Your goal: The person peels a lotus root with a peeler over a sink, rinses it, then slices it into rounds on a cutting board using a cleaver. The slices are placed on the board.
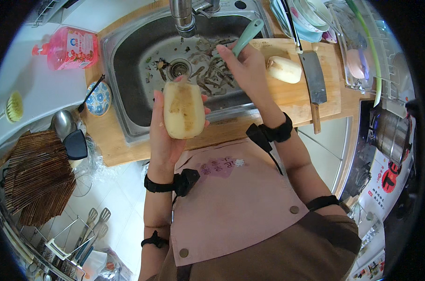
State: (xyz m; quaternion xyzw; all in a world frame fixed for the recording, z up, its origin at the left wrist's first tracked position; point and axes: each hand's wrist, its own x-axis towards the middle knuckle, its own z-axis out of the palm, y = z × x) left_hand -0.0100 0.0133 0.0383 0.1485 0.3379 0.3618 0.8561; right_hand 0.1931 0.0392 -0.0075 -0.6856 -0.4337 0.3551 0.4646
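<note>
My left hand (170, 130) cradles a mostly peeled lotus root segment (184, 110) above the front rim of the sink. Brownish stains run down its pale upper side. My right hand (246, 65) grips a peeler by its mint-green handle (249, 35) over the sink's right side; the fingers hide most of its head. Below, brown peelings (214, 75) lie scattered in the steel sink (128, 102) around the drain (179, 68). A second peeled lotus root segment (284, 69) rests on the wooden cutting board (279, 96) to the right.
A cleaver (313, 80) lies on the board, its handle past the front edge. Stacked bowls (304, 17) and a dish rack (384, 52) stand at the back right. A faucet (182, 17) overhangs the sink. Left are a pink soap bottle (72, 49) and a patterned dish (98, 99).
</note>
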